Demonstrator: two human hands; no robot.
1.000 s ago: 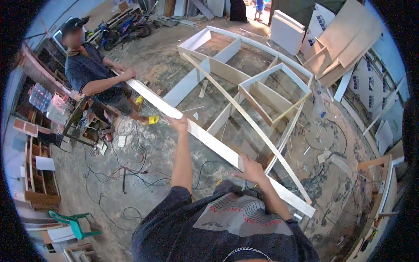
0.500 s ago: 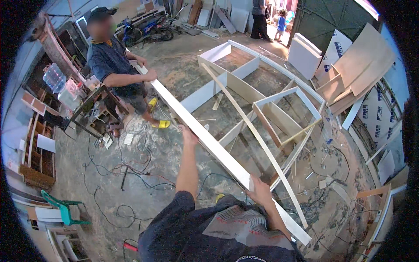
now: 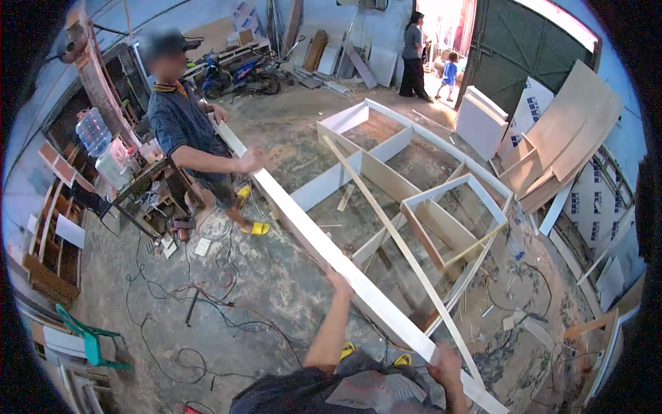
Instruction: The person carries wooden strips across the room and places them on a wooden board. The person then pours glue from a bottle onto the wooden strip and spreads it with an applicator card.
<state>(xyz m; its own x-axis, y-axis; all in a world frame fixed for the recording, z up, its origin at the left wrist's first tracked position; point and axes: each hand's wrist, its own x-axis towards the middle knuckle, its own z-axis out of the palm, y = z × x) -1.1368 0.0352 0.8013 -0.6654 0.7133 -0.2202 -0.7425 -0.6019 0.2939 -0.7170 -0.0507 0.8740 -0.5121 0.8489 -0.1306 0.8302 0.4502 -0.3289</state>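
Note:
A long white board (image 3: 310, 228) runs slantwise across the middle, held up off the floor. My left hand (image 3: 339, 283) grips its near edge around mid-length, its fingers partly hidden by the board. Closer to the near end, my right hand (image 3: 447, 364) is closed over the board's right edge. A co-worker (image 3: 185, 117) in a dark blue shirt holds the far end with both hands. Beyond the board, a white and bare-wood shelf frame (image 3: 387, 148) lies on the floor. A long thin wooden strip (image 3: 387, 233) lies slantwise across it.
Tangled cables (image 3: 224, 300) cross the floor at left. A green plastic chair (image 3: 93, 338) stands at lower left, a cluttered workbench (image 3: 148, 176) behind the co-worker. Large panels (image 3: 572, 131) lean at right. A motorbike (image 3: 245, 72) and two people near the doorway (image 3: 441, 41) are at the back.
The view has tilted up. My left hand appears farther along the board toward its near end. The right hand stays near that end, and the co-worker still holds the far end.

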